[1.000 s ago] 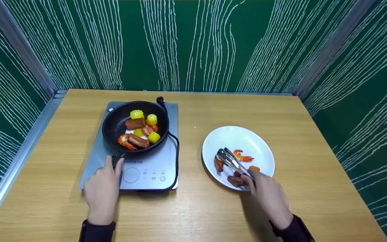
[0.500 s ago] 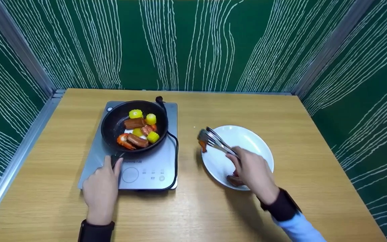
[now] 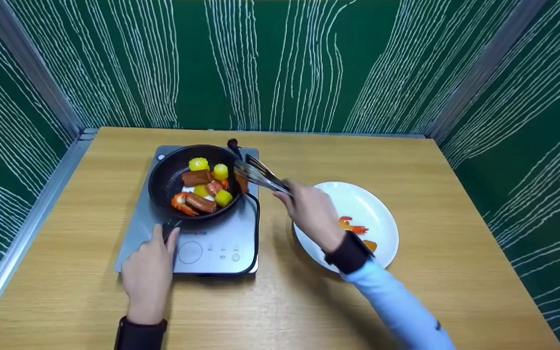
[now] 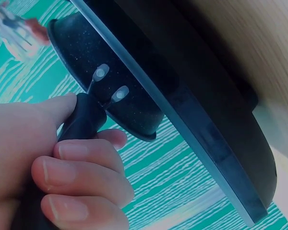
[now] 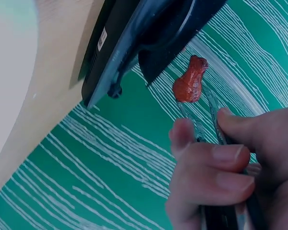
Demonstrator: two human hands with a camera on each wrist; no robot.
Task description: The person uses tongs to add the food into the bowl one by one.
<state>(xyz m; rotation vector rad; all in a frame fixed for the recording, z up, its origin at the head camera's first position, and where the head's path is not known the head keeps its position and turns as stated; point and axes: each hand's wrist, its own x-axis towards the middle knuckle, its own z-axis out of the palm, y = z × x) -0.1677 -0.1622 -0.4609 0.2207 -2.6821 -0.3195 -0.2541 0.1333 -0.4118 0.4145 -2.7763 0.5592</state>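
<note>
My left hand (image 3: 147,272) grips the black handle (image 4: 84,117) of the frying pan (image 3: 166,170), fingers wrapped round it. Metal tongs (image 3: 265,178) are held in my right hand (image 3: 309,211), their tips at the pan's right rim. Between those tips is a reddish-brown drumstick (image 5: 189,81), narrow end outward in the right wrist view. Inside the pan lie yellow corn pieces (image 3: 198,164), brown meat pieces (image 3: 196,178) and an orange shrimp (image 3: 181,203). Partly covered by my right forearm, a white plate (image 3: 348,194) carries another shrimp (image 3: 355,227) and an orange slice (image 3: 370,245).
The pan stands on a silver induction cooktop (image 3: 134,243) at the table's left side. A black cord (image 3: 257,228) runs along the cooktop's right edge. Green panels (image 3: 289,63) with white lines enclose the wooden table (image 3: 280,301) at the back and sides.
My right hand has lifted the drumstick off the plate with the tongs and carried it left and away from me to the pan's rim. My left hand has stayed on the handle.
</note>
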